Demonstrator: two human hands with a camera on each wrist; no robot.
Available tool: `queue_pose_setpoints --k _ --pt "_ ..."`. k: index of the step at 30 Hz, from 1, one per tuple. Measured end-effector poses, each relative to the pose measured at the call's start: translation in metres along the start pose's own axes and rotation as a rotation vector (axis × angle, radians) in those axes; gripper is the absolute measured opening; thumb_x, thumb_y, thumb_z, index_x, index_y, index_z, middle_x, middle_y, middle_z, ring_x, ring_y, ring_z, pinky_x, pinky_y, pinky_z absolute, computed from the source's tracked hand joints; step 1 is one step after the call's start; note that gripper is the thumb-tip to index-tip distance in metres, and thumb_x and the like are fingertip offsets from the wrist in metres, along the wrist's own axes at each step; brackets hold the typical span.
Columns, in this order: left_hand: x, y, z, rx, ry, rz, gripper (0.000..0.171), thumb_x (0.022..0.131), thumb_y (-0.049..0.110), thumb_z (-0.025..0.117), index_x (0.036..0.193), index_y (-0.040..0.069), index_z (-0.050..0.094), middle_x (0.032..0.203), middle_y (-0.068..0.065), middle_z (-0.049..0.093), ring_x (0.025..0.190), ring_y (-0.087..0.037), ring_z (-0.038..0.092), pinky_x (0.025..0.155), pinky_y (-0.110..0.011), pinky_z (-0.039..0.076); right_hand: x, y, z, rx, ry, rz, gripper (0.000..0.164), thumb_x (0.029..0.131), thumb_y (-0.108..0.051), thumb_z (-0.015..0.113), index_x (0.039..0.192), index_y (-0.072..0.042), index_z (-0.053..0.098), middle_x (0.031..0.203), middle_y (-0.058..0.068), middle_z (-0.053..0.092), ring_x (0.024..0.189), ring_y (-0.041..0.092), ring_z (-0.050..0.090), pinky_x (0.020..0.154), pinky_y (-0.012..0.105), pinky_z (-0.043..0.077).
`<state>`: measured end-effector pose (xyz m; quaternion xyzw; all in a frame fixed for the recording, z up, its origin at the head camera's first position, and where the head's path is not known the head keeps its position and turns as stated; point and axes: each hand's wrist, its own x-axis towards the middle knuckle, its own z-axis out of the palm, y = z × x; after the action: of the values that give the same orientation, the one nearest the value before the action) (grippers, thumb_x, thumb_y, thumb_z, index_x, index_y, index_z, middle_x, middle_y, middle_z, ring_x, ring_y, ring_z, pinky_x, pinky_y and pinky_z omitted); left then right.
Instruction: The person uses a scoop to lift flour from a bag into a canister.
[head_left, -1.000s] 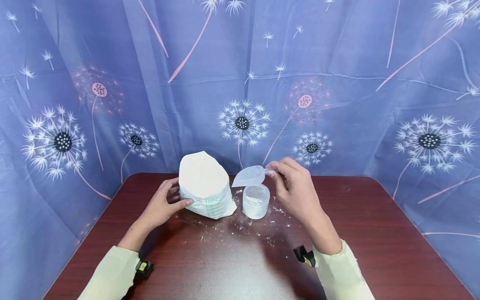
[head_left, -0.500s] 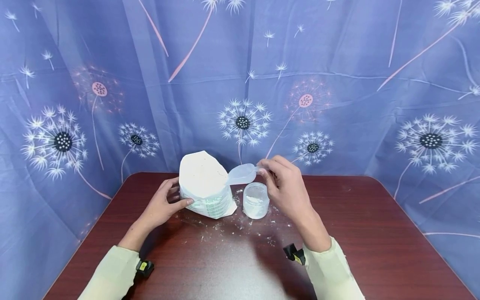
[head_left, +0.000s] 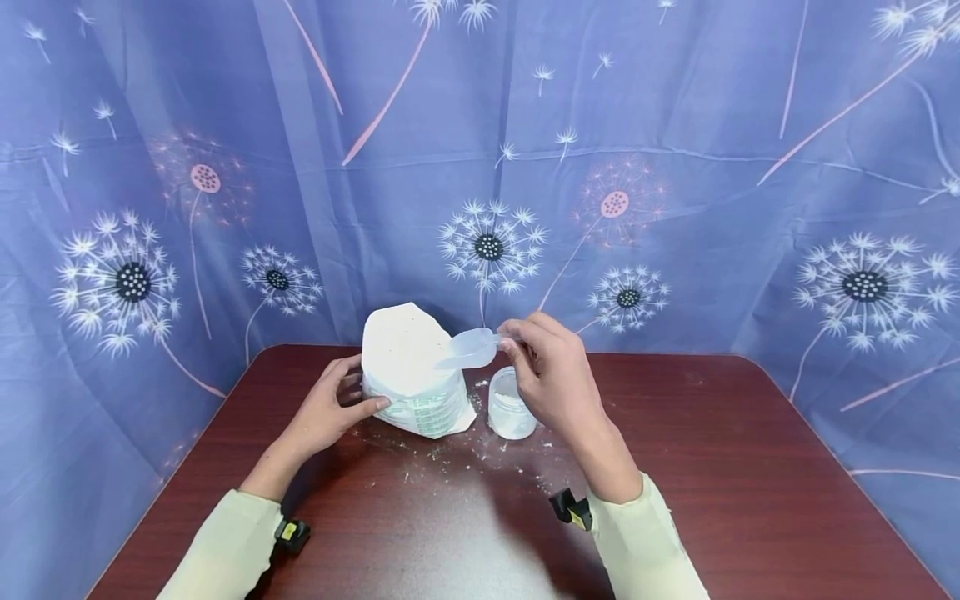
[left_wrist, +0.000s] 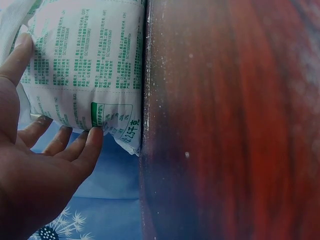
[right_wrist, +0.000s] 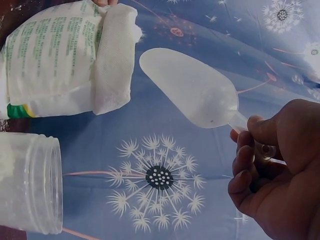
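Up near the open top of the white bag (head_left: pixel 416 410), a clear scoop (head_left: pixel 472 347) hangs in the air; the right hand (head_left: pixel 556 375) pinches its handle with its fingers. The left hand (head_left: pixel 321 421) holds the bag's side, thumb in front. Just beside, a clear jar (head_left: pixel 512 425) with white powder (head_left: pixel 507 400) stands on the tabletop (head_left: pixel 712 467).

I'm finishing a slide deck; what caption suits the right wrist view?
Right hand holding a translucent scoop by its handle, with a white printed bag and a clear jar nearby.
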<state>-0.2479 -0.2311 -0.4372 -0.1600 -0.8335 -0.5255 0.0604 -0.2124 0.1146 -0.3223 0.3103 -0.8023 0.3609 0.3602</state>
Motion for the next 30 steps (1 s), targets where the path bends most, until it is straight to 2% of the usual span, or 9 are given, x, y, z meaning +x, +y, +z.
queue_pose_setpoints --k 9,18,30 --pt "0.000 -0.001 0.000 -0.001 -0.001 -0.006 0.080 0.093 0.019 0.086 0.158 0.002 0.043 0.148 -0.021 0.043 0.139 -0.047 0.054 0.108 -0.060 0.052 0.002 -0.004 0.007 0.021 -0.012 -0.015 0.011 0.095 0.003 0.075 0.105 0.000 0.079 0.082 0.004 0.063 0.067 0.012 0.050 0.058 0.022 0.041" --pt "0.000 -0.001 0.001 -0.003 0.003 0.003 0.079 0.092 0.018 0.086 0.157 0.001 0.044 0.148 -0.022 0.043 0.138 -0.047 0.054 0.106 -0.059 0.053 0.003 -0.006 0.013 0.008 -0.044 0.016 0.009 0.096 0.002 0.075 0.104 0.000 0.079 0.084 0.004 0.064 0.068 0.013 0.050 0.058 0.025 0.043" --pt "0.000 -0.001 0.001 0.000 0.006 -0.002 0.080 0.092 0.019 0.086 0.157 0.002 0.044 0.149 -0.021 0.044 0.137 -0.047 0.055 0.108 -0.060 0.051 0.005 -0.007 0.023 -0.026 -0.065 -0.003 0.006 0.097 0.000 0.074 0.100 0.000 0.079 0.088 0.007 0.068 0.071 0.015 0.055 0.064 0.029 0.050"
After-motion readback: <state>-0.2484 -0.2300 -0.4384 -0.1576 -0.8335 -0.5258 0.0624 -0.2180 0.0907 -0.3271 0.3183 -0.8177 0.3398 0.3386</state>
